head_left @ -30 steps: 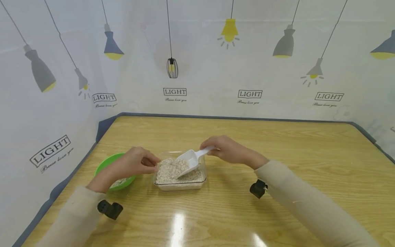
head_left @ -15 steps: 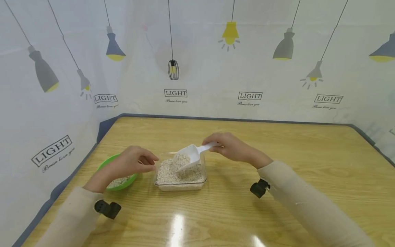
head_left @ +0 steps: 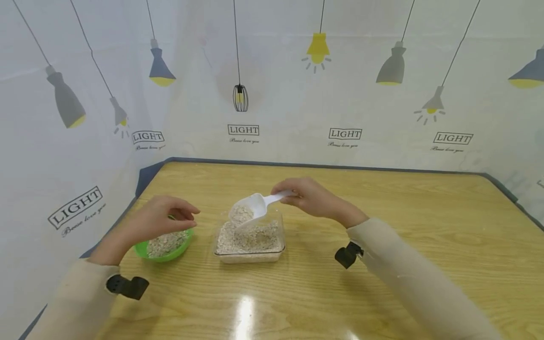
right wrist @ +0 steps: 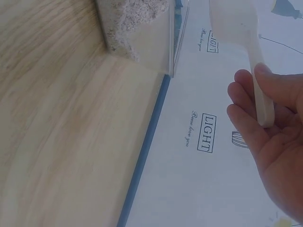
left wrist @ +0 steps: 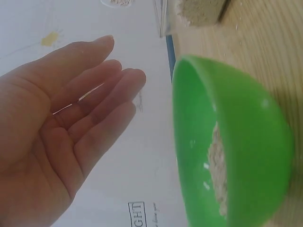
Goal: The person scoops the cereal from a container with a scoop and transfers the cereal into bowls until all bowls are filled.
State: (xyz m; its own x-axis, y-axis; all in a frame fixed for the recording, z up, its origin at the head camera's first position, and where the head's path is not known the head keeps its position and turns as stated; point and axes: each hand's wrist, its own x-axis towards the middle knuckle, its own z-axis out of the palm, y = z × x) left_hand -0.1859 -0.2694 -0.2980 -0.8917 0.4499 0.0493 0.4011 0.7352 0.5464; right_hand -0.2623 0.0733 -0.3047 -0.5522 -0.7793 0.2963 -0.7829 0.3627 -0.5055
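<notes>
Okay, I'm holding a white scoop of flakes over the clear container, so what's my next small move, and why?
Probably ease the scoop left, held level, toward the green bowl. Your right hand grips its handle, it bears flakes and hangs above the clear container, and the bowl to its left contains similar flakes. Your left hand holds nothing.

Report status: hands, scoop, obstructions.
Left hand empty, near bowl. Right hand grips scoop. Scoop carries flakes, above tub. Possible obstruction: left hand, partly hiding bowl in head view.
</notes>
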